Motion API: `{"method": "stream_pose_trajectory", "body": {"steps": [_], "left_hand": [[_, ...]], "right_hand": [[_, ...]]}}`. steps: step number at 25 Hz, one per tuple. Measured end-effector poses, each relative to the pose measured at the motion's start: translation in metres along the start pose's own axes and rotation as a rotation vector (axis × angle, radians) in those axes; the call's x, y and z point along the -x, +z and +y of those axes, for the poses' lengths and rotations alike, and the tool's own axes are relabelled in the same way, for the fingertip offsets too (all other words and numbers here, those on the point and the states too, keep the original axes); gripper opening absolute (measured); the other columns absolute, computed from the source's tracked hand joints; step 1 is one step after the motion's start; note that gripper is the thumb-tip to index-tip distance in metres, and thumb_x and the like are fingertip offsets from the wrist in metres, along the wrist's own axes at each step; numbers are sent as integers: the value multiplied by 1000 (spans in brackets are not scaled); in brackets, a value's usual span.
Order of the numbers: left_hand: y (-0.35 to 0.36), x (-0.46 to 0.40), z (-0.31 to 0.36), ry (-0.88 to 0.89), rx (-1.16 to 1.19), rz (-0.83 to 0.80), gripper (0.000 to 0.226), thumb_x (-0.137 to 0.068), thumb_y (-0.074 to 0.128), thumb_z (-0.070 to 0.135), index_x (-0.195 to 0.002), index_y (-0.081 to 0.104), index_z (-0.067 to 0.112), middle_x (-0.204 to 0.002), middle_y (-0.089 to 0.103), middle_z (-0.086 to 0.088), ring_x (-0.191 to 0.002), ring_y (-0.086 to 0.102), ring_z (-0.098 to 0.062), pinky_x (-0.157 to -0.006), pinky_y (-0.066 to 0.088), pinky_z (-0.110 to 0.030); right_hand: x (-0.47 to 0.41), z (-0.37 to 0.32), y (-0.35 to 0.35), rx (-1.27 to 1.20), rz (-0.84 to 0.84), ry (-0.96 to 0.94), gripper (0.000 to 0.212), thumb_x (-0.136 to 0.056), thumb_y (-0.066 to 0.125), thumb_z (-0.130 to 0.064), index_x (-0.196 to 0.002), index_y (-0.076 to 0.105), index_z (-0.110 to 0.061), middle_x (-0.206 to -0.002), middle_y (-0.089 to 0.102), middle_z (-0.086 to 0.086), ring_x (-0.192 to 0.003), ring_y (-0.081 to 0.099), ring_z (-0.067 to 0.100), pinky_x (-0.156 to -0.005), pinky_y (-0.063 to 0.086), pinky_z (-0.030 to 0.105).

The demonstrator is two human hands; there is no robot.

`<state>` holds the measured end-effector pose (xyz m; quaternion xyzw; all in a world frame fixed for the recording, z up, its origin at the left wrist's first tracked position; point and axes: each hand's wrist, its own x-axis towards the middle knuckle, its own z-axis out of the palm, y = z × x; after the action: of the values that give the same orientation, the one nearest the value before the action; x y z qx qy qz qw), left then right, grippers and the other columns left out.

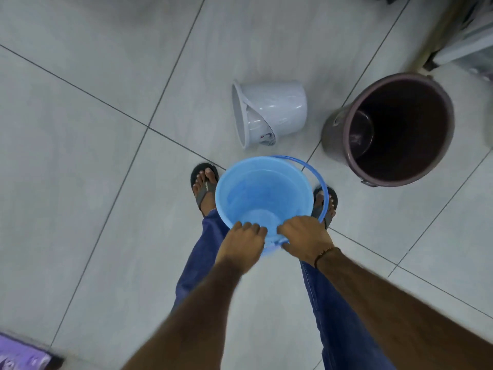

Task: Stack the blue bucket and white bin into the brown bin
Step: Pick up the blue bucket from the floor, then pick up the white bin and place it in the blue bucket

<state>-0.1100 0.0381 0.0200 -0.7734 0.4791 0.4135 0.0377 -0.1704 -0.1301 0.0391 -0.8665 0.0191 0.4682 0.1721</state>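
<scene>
The blue bucket (262, 194) is upright in front of me, between my feet, its handle hanging down on the right side. My left hand (244, 243) and my right hand (304, 237) both grip its near rim, fingers curled over the edge. The white bin (269, 113) lies on its side on the floor beyond the bucket, mouth facing left. The brown bin (394, 129) stands upright and open to the right of the white one, nothing inside it.
Grey tiled floor (106, 156) all around. My sandalled feet (204, 185) stand either side of the bucket. A purple object (21, 356) sits at the bottom left corner. Furniture and a beige post (440, 36) crowd the top right behind the brown bin.
</scene>
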Motion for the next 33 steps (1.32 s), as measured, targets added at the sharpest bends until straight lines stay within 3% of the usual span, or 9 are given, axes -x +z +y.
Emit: {"method": "stream_pose_trajectory", "body": {"steps": [5, 12, 17, 20, 24, 26, 28, 30, 33], "left_hand": [[33, 9, 40, -46, -54, -92, 29, -86, 56, -1, -111, 60, 12, -101, 66, -7, -92, 64, -27, -85, 47, -38], [94, -1, 70, -117, 63, -202, 32, -84, 60, -4, -112, 61, 12, -104, 68, -6, -95, 64, -25, -86, 50, -36], [74, 5, 59, -188, 324, -345, 39, -94, 54, 5, -133, 53, 12, -131, 58, -9, -116, 57, -29, -100, 45, -37], [16, -8, 39, -315, 559, -182, 33, -96, 52, 14, -128, 59, 11, -129, 62, -9, -117, 58, -29, -98, 48, -38], [-63, -53, 0, -647, 971, 270, 19, -89, 51, 3, -93, 70, 5, -84, 69, -9, -80, 65, -28, -70, 50, -34], [-83, -87, -31, -753, 1105, 414, 20, -90, 55, 4, -106, 67, 4, -97, 70, -14, -93, 65, -33, -78, 50, -35], [-89, -131, -61, -758, 1137, 451, 36, -95, 58, 12, -130, 55, 3, -129, 61, -19, -120, 57, -33, -100, 44, -38], [-80, -179, -88, -757, 1186, 382, 45, -99, 55, 17, -141, 45, 4, -144, 51, -16, -132, 48, -32, -106, 40, -37], [-59, -218, -111, -714, 1177, 276, 10, -99, 47, 12, -105, 54, 7, -117, 65, -20, -108, 61, -38, -75, 46, -33]], "right_hand": [[20, 2, 38, 214, -117, 22, 23, -90, 52, 1, -102, 66, -14, -101, 70, 7, -94, 67, 28, -79, 52, 37], [16, 16, 105, 248, -169, -35, 17, -95, 54, -7, -105, 65, -15, -101, 70, 6, -95, 67, 26, -83, 50, 37], [23, 19, 70, 208, -171, -34, 24, -91, 59, -7, -114, 61, -15, -109, 66, 8, -102, 63, 28, -90, 47, 38], [16, 19, 6, 234, -68, -44, 23, -88, 58, -8, -110, 61, -15, -106, 67, 8, -99, 63, 29, -88, 45, 38], [-36, 25, -86, 326, 170, -86, 42, -88, 54, -8, -130, 51, -11, -120, 63, 11, -117, 55, 32, -106, 35, 42], [-78, 28, -128, 414, 297, -95, 57, -87, 59, -9, -141, 42, -8, -135, 56, 13, -130, 46, 33, -114, 27, 46], [-127, 33, -158, 518, 348, -119, 66, -92, 61, -17, -151, 30, -9, -151, 43, 15, -143, 33, 33, -119, 21, 52], [-181, 37, -173, 686, 291, -151, 71, -98, 57, -31, -155, 20, -13, -160, 29, 14, -148, 21, 34, -119, 17, 57], [-233, 37, -181, 933, 162, -217, 51, -100, 54, -33, -147, 39, -19, -154, 41, 7, -148, 22, 33, -119, 13, 61]]}}
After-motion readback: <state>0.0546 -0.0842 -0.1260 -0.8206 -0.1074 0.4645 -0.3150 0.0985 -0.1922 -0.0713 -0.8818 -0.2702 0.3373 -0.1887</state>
